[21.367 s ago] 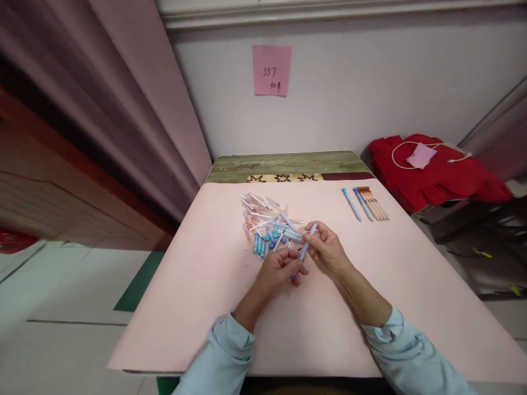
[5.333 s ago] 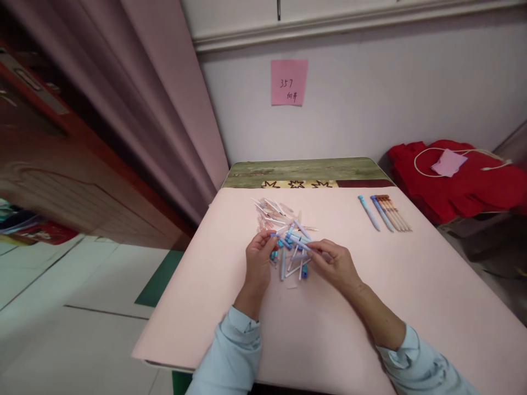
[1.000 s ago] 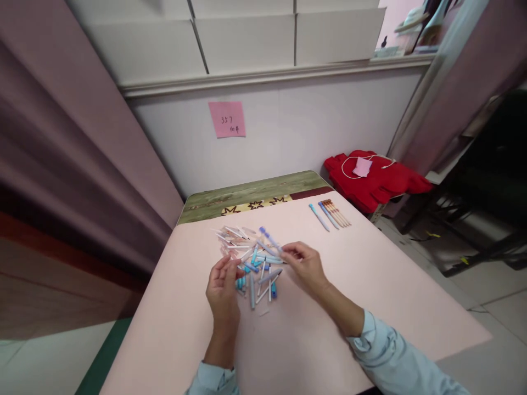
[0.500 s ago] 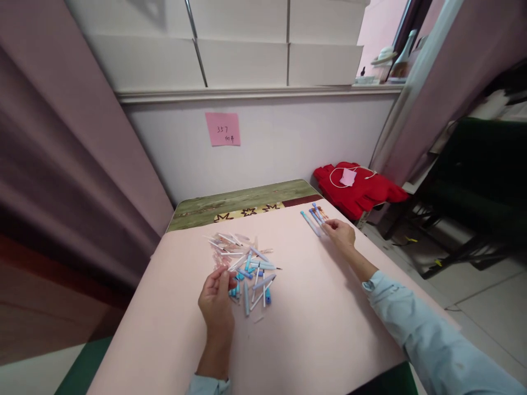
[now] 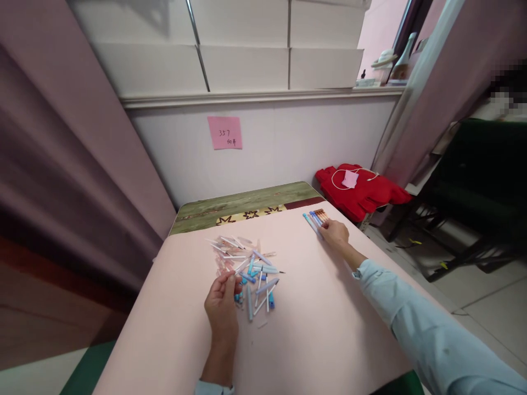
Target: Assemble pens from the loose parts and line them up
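Pink-covered table against wall. Right hand at row of pens (lined up apart, probably against mixing with loose pen parts), grip unclear. Left hand beside parts, fingertips together, contents hidden.

Turquoise-, blue-, brown-topped pens; pink sheet; brown-starred yellow band.
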Demonstrator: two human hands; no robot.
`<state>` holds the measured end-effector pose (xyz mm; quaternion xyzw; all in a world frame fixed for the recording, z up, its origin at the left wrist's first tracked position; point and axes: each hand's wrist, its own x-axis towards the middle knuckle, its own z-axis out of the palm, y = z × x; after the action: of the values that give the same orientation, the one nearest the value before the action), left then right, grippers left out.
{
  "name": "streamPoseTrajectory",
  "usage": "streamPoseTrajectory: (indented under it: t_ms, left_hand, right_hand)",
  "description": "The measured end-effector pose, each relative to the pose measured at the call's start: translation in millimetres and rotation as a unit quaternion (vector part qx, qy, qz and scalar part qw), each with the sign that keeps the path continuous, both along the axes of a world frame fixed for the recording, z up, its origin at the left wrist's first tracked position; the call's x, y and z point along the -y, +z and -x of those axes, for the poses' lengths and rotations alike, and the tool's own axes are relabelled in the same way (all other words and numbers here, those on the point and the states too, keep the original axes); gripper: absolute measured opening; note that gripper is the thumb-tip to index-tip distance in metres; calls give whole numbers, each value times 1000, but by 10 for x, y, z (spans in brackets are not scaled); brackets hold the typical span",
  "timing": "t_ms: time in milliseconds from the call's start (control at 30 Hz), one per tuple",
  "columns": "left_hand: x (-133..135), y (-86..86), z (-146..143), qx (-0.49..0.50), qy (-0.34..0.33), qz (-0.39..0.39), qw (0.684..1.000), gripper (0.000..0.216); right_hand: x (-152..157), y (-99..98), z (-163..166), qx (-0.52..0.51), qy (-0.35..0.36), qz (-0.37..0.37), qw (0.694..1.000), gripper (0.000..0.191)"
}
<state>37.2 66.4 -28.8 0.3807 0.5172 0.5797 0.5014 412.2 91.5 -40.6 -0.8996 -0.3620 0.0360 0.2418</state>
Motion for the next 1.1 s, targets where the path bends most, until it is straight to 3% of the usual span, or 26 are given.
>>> streamPoseTrajectory:
  t_ms: [400,867,933,1033,1100]
  left_hand:
    - [20,5,-24,-1,-16,-7,1000,35]
    - [31,0,-46,-11,-17,-4,1000,32]
    - [46,22,-53,-3,-5,-6,1000,30]
    - [49,37,-50,9,18,-14,1000,30]
    - [37,37,-34,19,37,-17,999,31]
  right_hand:
    - [-71,40,-25,31,10,42,999,24]
    - [-38,114,-14,52,31,17,998,26]
    - [4,145,29,48,32,-13,998,30]
    - [95,165,270,-17,45,-192,980,33]
    - [183,160,571,-88,76,-262,958,37]
